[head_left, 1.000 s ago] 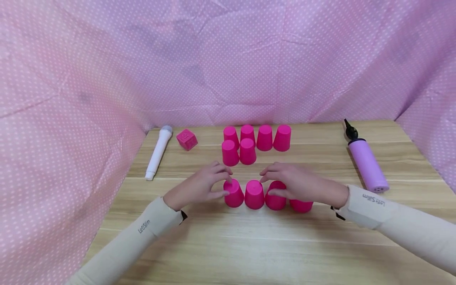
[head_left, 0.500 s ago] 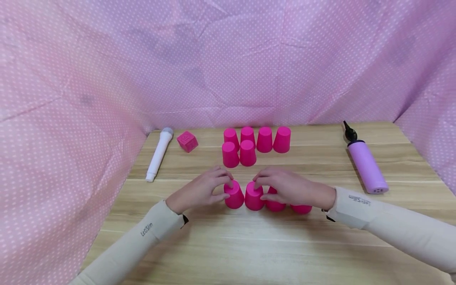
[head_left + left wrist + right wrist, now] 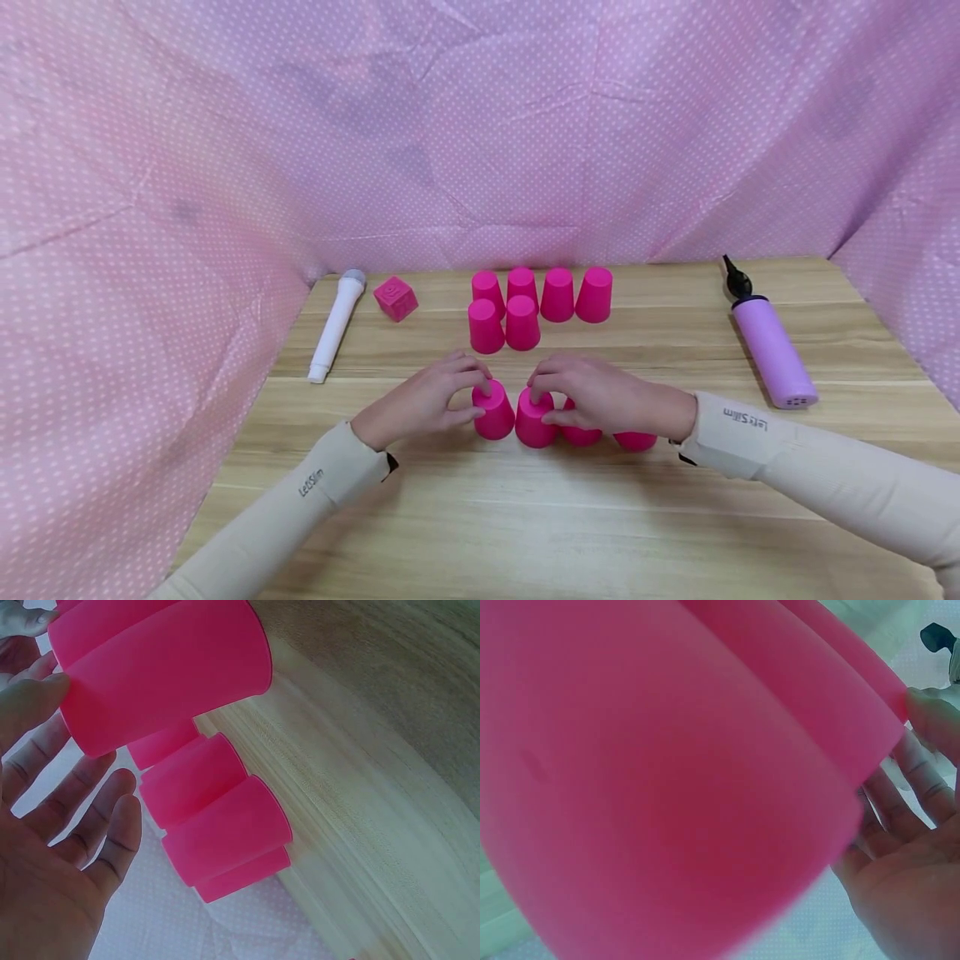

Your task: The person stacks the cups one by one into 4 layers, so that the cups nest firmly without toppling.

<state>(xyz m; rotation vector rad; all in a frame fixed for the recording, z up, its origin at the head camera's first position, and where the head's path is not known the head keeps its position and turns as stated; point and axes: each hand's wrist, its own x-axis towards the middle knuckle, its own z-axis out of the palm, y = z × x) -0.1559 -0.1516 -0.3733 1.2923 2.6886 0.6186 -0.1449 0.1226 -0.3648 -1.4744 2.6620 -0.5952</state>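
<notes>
Four upside-down pink cups stand in a front row. My left hand [image 3: 471,394] grips the leftmost cup [image 3: 494,417] near its top with fingers and thumb. My right hand [image 3: 551,398] curls over the second cup [image 3: 532,427] and partly hides the third cup [image 3: 581,434] and fourth cup [image 3: 636,441]. In the left wrist view the held cup [image 3: 165,667] is close, with my fingers [image 3: 90,802] beside it and more cups [image 3: 221,825] behind. The right wrist view is filled by a pink cup [image 3: 667,787], fingers [image 3: 922,817] at its right.
Several more pink cups [image 3: 540,304] stand grouped at the back of the wooden table [image 3: 525,517]. A white toy microphone [image 3: 336,325] and a pink cube [image 3: 395,298] lie back left, a purple hand pump [image 3: 770,342] at right. Pink dotted cloth [image 3: 150,250] walls the table.
My right hand has slid left from the third front cup onto the second one. My left hand has stayed on the leftmost cup.
</notes>
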